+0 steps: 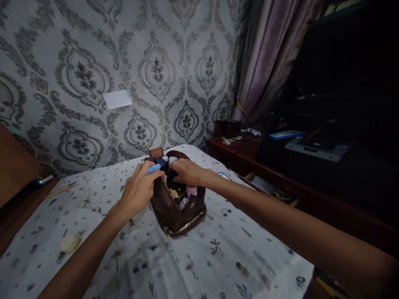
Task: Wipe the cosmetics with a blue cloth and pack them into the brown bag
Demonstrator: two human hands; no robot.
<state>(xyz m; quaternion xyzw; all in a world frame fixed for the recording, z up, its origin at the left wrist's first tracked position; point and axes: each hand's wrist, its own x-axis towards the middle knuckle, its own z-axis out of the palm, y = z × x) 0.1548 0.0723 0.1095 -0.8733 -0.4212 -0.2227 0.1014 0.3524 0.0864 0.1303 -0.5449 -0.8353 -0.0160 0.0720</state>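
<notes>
- The brown leather bag (163,203) sits unzipped on the white patterned bedsheet (205,265), its open mouth facing up and its gold zipper (191,222) running along the near end.
- The left hand (139,189) is at the bag's left rim, its thumb and fingers closed on a light blue object (153,168).
- The right hand (187,171) reaches over the right rim, fingers bent down into the bag beside something black; the view is dim there, so I cannot tell whether it grips anything.
- Inside the bag, white caps (172,159) show near the far end, with a pink item (191,190) and a small white container (183,203) nearer the front.
- A brown tab (156,153) stands up at the bag's far end.
- A phone (223,176) lies on the sheet to the right of the bag, partly hidden by the right forearm.
- A pale yellow round object (70,243) and a thin wooden stick (60,191) lie on the sheet to the left.
- Beyond, a white rectangle (117,99) shows against the damask wallpaper (156,70), and a purple curtain (264,54) hangs above a dark red wooden desk (237,151).
</notes>
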